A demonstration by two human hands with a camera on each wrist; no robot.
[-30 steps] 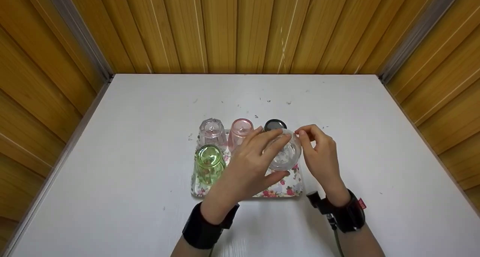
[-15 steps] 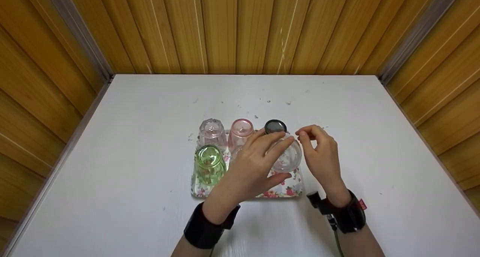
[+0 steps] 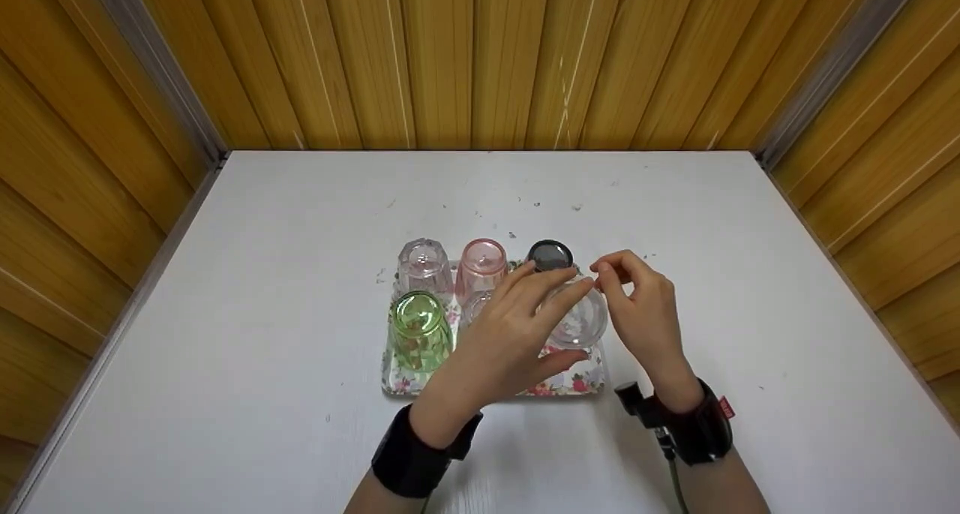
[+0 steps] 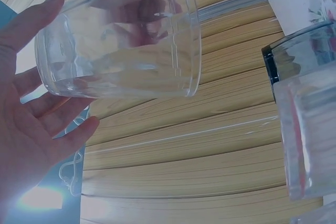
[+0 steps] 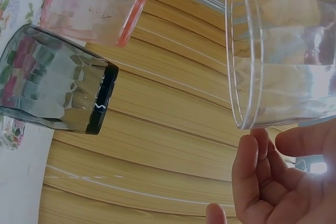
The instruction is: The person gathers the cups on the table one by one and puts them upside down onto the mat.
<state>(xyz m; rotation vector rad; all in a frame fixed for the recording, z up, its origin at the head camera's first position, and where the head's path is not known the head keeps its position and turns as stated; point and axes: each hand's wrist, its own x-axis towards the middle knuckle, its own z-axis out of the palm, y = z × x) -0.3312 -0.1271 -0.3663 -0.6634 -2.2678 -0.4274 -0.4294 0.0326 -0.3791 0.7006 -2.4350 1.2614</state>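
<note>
A clear glass [image 3: 581, 325] is raised over the right part of the floral tray [image 3: 397, 389], its banded rim turned down. My left hand [image 3: 504, 341] holds it, thumb on one side and long fingers on the other. In the left wrist view the left thumb [image 4: 37, 22] lies at the end of the glass. My right hand [image 3: 646, 315] has curled fingers, fingertips right at the glass's edge; I cannot tell whether they grip it. Just behind the raised glass stands a dark grey glass [image 3: 551, 254], base up.
Also upside down on the tray are a green glass [image 3: 420, 330], a pink glass [image 3: 482, 265] and a faceted clear glass [image 3: 425, 265]. Another clear glass [image 3: 474, 308] is partly hidden by my left hand. The white table [image 3: 300, 274] meets wood-look walls [image 3: 442, 64] at its edges.
The raised clear glass and my left hand have shifted slightly right and toward me, uncovering more of the dark glass and the partly hidden clear one. My right hand has barely moved.
</note>
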